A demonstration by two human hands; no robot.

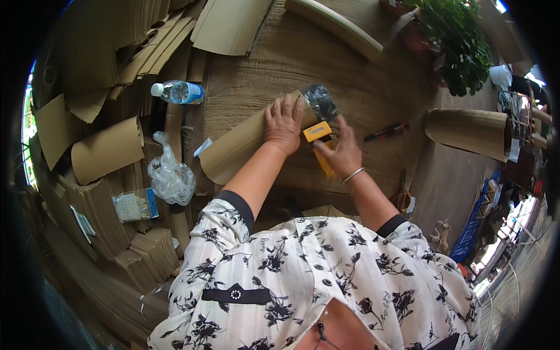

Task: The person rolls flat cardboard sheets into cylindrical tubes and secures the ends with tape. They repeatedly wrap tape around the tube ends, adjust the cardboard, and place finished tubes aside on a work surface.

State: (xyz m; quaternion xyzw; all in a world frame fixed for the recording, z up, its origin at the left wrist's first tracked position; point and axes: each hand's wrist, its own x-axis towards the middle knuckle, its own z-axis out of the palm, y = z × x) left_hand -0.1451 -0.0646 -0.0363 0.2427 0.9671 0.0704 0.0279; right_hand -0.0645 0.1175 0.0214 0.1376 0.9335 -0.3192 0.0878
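We see the left hand (284, 124) pressed flat, fingers spread, on a curved cardboard sheet (239, 149) mid-bench, while the right hand (340, 153) grips a yellow tape dispenser (319, 143) beside it. A water bottle (178, 92) with some water inside lies toward the bench's left edge, near a crumpled plastic bag (170, 178); a red pen (386, 132) lies right.

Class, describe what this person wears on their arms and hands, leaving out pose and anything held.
Both hands are bare, left hand and right hand. A thin silver bangle circles the right wrist. Short white sleeves carry a black floral print and dark cuffs; the forearms are uncovered.
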